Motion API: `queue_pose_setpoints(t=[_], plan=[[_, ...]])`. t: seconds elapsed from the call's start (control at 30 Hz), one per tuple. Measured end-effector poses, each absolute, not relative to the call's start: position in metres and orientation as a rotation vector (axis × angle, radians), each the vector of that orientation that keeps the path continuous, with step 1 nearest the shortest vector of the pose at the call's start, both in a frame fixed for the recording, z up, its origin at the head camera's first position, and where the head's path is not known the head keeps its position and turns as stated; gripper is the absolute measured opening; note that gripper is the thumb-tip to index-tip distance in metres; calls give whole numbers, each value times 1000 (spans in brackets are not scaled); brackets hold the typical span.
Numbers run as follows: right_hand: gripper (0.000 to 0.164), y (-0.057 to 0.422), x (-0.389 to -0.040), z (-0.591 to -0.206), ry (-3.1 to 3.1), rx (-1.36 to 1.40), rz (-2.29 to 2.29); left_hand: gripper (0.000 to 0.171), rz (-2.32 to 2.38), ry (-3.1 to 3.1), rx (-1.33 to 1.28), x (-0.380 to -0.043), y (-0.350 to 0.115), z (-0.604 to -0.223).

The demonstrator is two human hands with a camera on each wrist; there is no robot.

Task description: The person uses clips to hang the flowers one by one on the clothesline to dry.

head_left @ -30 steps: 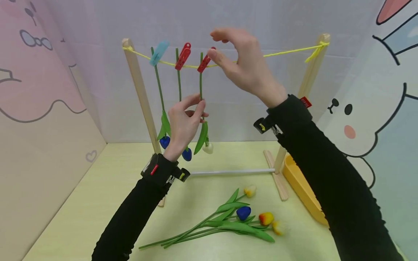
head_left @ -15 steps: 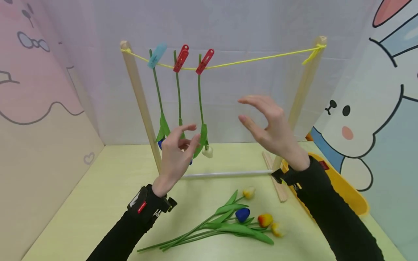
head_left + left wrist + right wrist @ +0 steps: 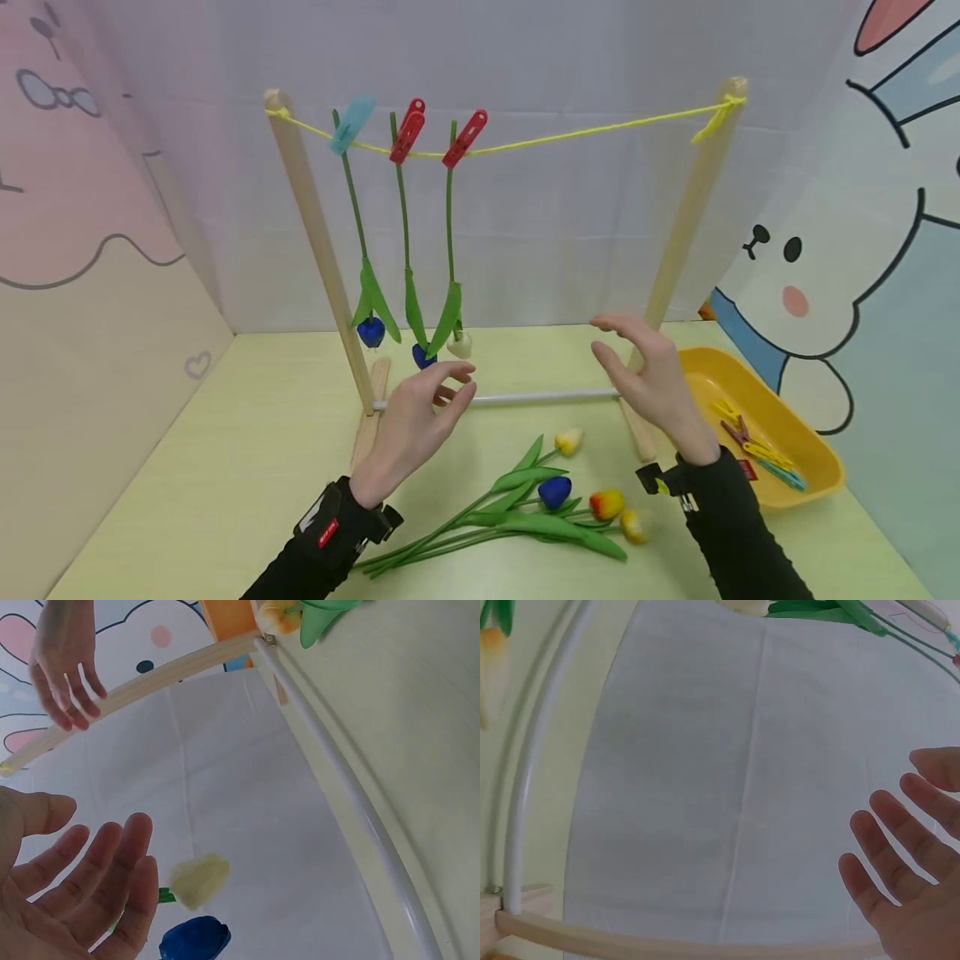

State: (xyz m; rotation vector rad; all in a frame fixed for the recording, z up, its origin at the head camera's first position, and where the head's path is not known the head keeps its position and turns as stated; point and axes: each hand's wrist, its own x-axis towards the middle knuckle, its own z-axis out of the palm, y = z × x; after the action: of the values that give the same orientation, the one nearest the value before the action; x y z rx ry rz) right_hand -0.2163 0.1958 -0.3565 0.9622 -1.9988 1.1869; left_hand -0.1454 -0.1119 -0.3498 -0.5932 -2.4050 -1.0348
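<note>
Three tulips hang head down from a yellow string (image 3: 585,133): two blue ones (image 3: 371,332) at the left and a white one (image 3: 460,345). A light blue clothespin (image 3: 352,125) and red clothespins (image 3: 465,139) pin their stems. My left hand (image 3: 416,425) holds nothing, its fingers loosely bent, just below the hanging blooms. In the left wrist view the white bloom (image 3: 199,881) and a blue bloom (image 3: 195,939) show beyond its fingers. My right hand (image 3: 652,383), empty with fingers apart, is in front of the right wooden post (image 3: 693,200).
Several loose tulips (image 3: 525,521) lie on the table, with blue, yellow-white and red-yellow blooms. At the right, a yellow tray (image 3: 817,450) holds several clothespins (image 3: 757,450). A white rod (image 3: 547,397) joins the posts low down, and the left post (image 3: 322,250) stands beside the hanging tulips.
My left hand has let go of the white tulip's stem and lowered. The right hand has left the rightmost red clothespin, moving down and right. The tray's clothespins have come into view.
</note>
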Motion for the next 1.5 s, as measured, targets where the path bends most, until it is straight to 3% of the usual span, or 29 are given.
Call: queue_pose_setpoints(t=[0.23, 0.5, 0.97, 1.3, 1.5], plan=[[28, 209, -190, -352, -2158, 778, 1073, 21, -959, -2523, -568, -144, -115, -361], [21, 248, -185, -353, -2425, 618, 877, 20, -951, -2659, -512, -141, -120, -372], [23, 307, -186, -353, -2692, 438, 731, 21, -956, -2691, -504, -141, -125, -383], [33, 338, -185, -356, -2949, 337, 698, 23, -913, -2800, -472, -138, -127, -393], [25, 357, -186, -362, -3091, 327, 586, 24, -909, -2802, -492, -137, -130, -396]])
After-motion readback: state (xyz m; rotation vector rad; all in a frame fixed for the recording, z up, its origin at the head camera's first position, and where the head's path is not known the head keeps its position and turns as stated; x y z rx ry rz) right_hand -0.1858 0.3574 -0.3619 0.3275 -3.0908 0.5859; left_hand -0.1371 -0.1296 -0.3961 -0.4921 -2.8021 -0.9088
